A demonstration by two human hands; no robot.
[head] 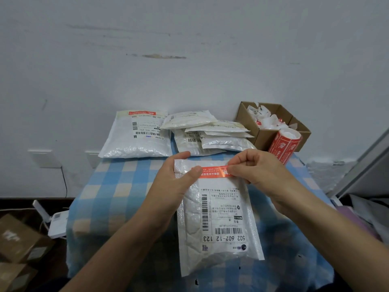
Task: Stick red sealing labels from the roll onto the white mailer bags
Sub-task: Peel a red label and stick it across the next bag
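Note:
A white mailer bag (219,220) with a printed shipping label lies on the blue checked table in front of me. Across its far end runs a red sealing label (213,172). My left hand (179,182) grips the bag's far left corner, with the thumb pressing on the label's left end. My right hand (254,167) pinches the label's right end between thumb and fingers. The roll of red labels (283,146) stands at the right, behind my right hand.
A large mailer bag with a red label (136,135) lies at the back left. A pile of several white mailer bags (208,133) sits behind. A cardboard box (271,125) with crumpled backing paper stands at the back right. Brown boxes (19,243) are on the floor, left.

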